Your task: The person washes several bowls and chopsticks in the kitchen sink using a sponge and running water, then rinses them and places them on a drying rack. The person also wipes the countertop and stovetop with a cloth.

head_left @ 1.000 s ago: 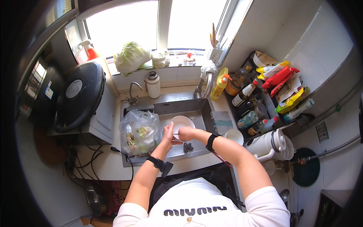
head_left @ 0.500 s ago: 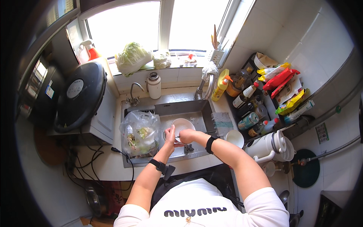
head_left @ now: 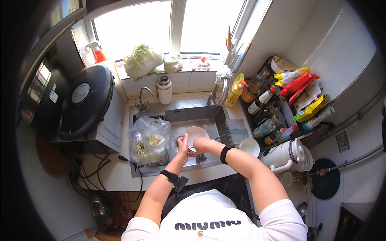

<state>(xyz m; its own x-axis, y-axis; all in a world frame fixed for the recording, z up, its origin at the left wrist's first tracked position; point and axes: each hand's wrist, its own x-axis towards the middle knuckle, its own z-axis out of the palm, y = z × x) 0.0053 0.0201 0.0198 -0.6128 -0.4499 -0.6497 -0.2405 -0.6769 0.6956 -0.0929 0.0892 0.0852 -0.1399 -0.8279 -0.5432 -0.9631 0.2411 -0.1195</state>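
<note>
A white bowl [head_left: 196, 133] is held tilted over the steel sink [head_left: 183, 115]. My left hand [head_left: 183, 147] is closed on its near left side, thumb up along the rim. My right hand [head_left: 202, 144] reaches in over the bowl with curled fingers; what they grip, if anything, is hidden. A thin dark rod [head_left: 220, 137] shows past my right wrist, and I cannot tell whether it is in that hand. Below the bowl lies a dark crumpled clump [head_left: 201, 159]. Left of my hands sits a clear plastic bag [head_left: 149, 140] with vegetable scraps.
Another white bowl [head_left: 249, 148] stands right of the sink beside a grey-green cloth [head_left: 236, 129]. A faucet [head_left: 217, 94] and a yellow bottle [head_left: 235, 90] are at the back. Bottles crowd the right counter near a white kettle-like appliance [head_left: 283, 154]. A black cable [head_left: 132, 162] lies at left.
Both hands and the bowl have shifted slightly to the right. My right hand has moved a little within the bowl, and the dark rod sits slightly higher and farther left.
</note>
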